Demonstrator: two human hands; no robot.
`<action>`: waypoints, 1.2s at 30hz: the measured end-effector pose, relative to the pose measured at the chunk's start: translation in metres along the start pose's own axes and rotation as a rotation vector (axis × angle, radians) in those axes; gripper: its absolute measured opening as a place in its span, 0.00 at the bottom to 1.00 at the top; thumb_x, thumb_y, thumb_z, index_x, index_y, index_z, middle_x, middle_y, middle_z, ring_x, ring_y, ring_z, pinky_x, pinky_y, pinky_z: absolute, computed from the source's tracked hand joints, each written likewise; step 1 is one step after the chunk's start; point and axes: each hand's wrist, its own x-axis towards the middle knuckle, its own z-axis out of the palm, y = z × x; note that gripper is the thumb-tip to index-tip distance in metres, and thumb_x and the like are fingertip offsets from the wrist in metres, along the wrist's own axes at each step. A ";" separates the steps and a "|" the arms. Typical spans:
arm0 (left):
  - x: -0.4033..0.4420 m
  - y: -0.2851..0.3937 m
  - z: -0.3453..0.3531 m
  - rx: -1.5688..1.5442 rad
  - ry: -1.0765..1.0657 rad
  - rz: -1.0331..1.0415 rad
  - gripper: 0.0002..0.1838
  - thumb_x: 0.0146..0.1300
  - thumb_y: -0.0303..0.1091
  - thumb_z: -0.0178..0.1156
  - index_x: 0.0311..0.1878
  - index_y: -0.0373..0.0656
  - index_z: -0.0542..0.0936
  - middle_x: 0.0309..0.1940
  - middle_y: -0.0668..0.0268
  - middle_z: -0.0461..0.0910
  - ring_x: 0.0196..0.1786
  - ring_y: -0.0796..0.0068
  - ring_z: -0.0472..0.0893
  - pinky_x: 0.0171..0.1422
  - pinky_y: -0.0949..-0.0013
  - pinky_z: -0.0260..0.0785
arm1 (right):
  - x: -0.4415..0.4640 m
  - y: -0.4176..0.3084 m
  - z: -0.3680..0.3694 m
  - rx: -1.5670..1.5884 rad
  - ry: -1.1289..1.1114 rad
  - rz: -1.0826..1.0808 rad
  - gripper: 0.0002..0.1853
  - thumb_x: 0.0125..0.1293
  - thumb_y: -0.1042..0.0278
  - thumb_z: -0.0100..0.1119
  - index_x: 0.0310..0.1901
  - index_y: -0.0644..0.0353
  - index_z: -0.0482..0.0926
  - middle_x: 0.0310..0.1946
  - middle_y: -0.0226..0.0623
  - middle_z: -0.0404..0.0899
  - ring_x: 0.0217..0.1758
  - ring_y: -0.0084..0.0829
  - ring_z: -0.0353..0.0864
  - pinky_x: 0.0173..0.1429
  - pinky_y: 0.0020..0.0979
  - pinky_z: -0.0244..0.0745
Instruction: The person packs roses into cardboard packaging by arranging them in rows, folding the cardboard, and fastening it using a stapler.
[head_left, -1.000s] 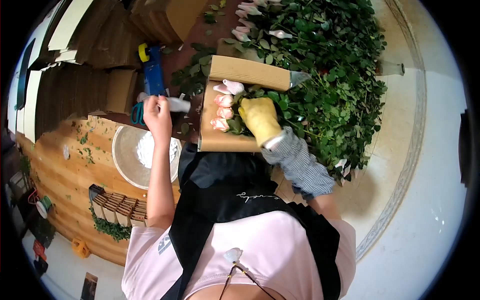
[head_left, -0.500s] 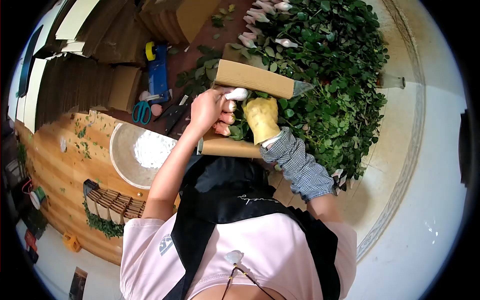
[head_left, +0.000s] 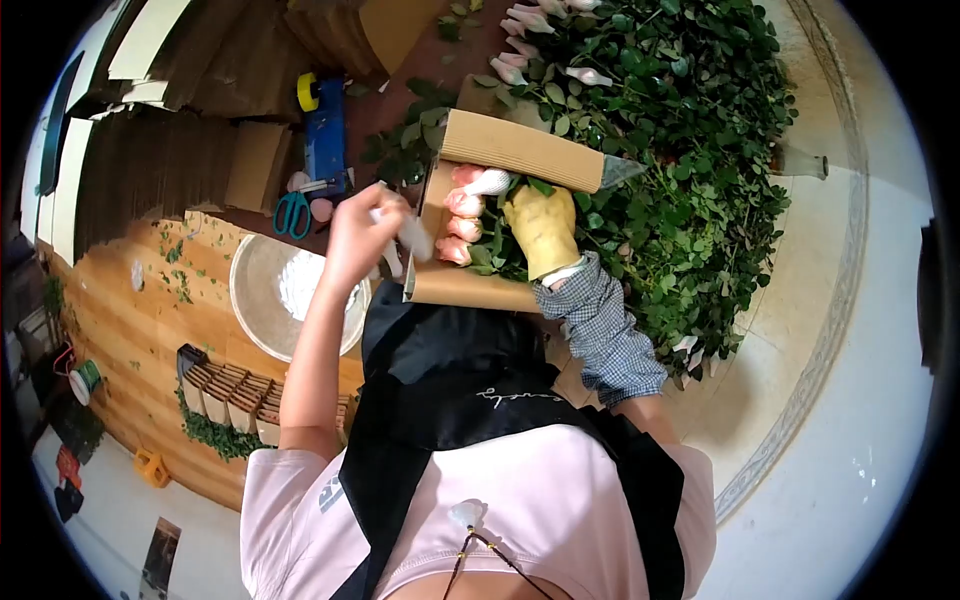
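Observation:
My bare left hand (head_left: 368,228) is pinched on a white foam net sleeve (head_left: 413,238), smeared by motion, by the left edge of a folded cardboard wrap (head_left: 520,150). Inside the wrap lies a short column of pink roses (head_left: 463,203). A white net sleeve (head_left: 489,182) covers one bloom at the top. My right hand (head_left: 543,230), in a yellow glove, is closed around the rose stems among the leaves; its fingertips are partly hidden.
A round tub (head_left: 250,320) of white net sleeves stands at left. Teal scissors (head_left: 292,215), a blue tape dispenser (head_left: 325,135) and cardboard stacks (head_left: 170,170) lie beyond it. A large heap of leafy roses (head_left: 680,180) fills the right side. Wrapped bundles (head_left: 240,395) sit lower left.
My left hand has drawn back leftward from the blooms, now with a white sleeve in its fingers. The pink blooms have come into clearer view. My right hand stays at the stems.

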 end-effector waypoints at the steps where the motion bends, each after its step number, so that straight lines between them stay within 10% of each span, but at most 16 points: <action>1: 0.005 0.008 0.013 0.030 -0.078 -0.024 0.06 0.64 0.30 0.62 0.40 0.37 0.82 0.32 0.63 0.84 0.35 0.70 0.82 0.44 0.69 0.73 | -0.002 -0.002 -0.004 -0.066 -0.023 0.005 0.12 0.69 0.57 0.55 0.35 0.52 0.85 0.36 0.32 0.87 0.42 0.36 0.85 0.49 0.38 0.75; 8: 0.028 0.040 0.085 0.610 -0.034 0.198 0.14 0.68 0.47 0.61 0.42 0.46 0.85 0.20 0.60 0.83 0.27 0.56 0.85 0.34 0.55 0.77 | -0.011 -0.010 -0.049 -0.025 -0.153 0.057 0.07 0.62 0.65 0.60 0.35 0.51 0.88 0.35 0.38 0.89 0.40 0.39 0.89 0.46 0.39 0.81; 10: 0.022 0.037 0.079 0.375 -0.032 0.100 0.14 0.68 0.44 0.61 0.37 0.43 0.84 0.20 0.56 0.82 0.23 0.55 0.82 0.33 0.58 0.76 | -0.016 0.009 -0.021 0.312 0.322 0.065 0.12 0.65 0.59 0.59 0.34 0.54 0.89 0.32 0.44 0.87 0.38 0.47 0.87 0.49 0.45 0.80; 16: -0.057 -0.014 -0.071 0.615 0.230 -0.318 0.16 0.60 0.42 0.66 0.32 0.35 0.82 0.23 0.54 0.83 0.28 0.58 0.84 0.37 0.57 0.74 | -0.018 0.025 -0.028 0.310 0.246 -0.109 0.16 0.68 0.53 0.59 0.39 0.57 0.87 0.29 0.46 0.85 0.37 0.47 0.86 0.46 0.46 0.80; 18: -0.105 -0.118 -0.136 0.736 0.245 -0.377 0.34 0.57 0.51 0.74 0.60 0.36 0.78 0.52 0.47 0.83 0.56 0.53 0.83 0.59 0.56 0.74 | -0.028 0.035 -0.035 0.402 0.198 -0.180 0.14 0.65 0.56 0.65 0.45 0.57 0.85 0.27 0.46 0.83 0.34 0.47 0.84 0.40 0.44 0.80; 20: -0.139 -0.147 -0.172 0.486 0.238 -0.563 0.51 0.58 0.56 0.74 0.75 0.37 0.61 0.74 0.42 0.61 0.72 0.48 0.69 0.71 0.53 0.67 | -0.050 0.037 -0.061 0.421 0.140 -0.250 0.15 0.64 0.60 0.67 0.50 0.56 0.84 0.28 0.46 0.83 0.32 0.46 0.83 0.39 0.45 0.79; 24: -0.103 -0.097 -0.112 0.416 0.235 -0.392 0.28 0.66 0.43 0.68 0.62 0.34 0.77 0.57 0.47 0.81 0.60 0.52 0.80 0.64 0.55 0.72 | -0.076 0.002 -0.115 0.707 0.309 -0.401 0.16 0.63 0.67 0.67 0.53 0.53 0.83 0.28 0.43 0.82 0.31 0.43 0.82 0.37 0.44 0.77; 28: -0.048 0.001 0.020 0.553 0.126 0.390 0.06 0.59 0.29 0.63 0.38 0.40 0.85 0.34 0.53 0.83 0.40 0.52 0.83 0.45 0.56 0.75 | -0.059 -0.024 -0.094 0.447 0.282 -0.293 0.10 0.66 0.58 0.63 0.43 0.53 0.84 0.28 0.40 0.84 0.32 0.43 0.85 0.40 0.43 0.80; 31: -0.068 0.027 0.092 0.927 -0.079 0.404 0.17 0.61 0.43 0.63 0.36 0.35 0.84 0.37 0.49 0.84 0.47 0.51 0.83 0.47 0.59 0.78 | -0.041 -0.032 -0.067 0.173 -0.044 -0.174 0.18 0.67 0.46 0.59 0.38 0.55 0.82 0.31 0.44 0.86 0.37 0.46 0.87 0.45 0.45 0.81; 36: -0.081 0.014 0.117 1.099 -0.063 0.415 0.17 0.61 0.40 0.61 0.34 0.30 0.83 0.51 0.40 0.80 0.45 0.51 0.81 0.49 0.59 0.76 | -0.043 -0.031 -0.050 0.219 0.081 -0.426 0.14 0.68 0.53 0.59 0.36 0.56 0.79 0.26 0.42 0.82 0.33 0.46 0.84 0.38 0.46 0.76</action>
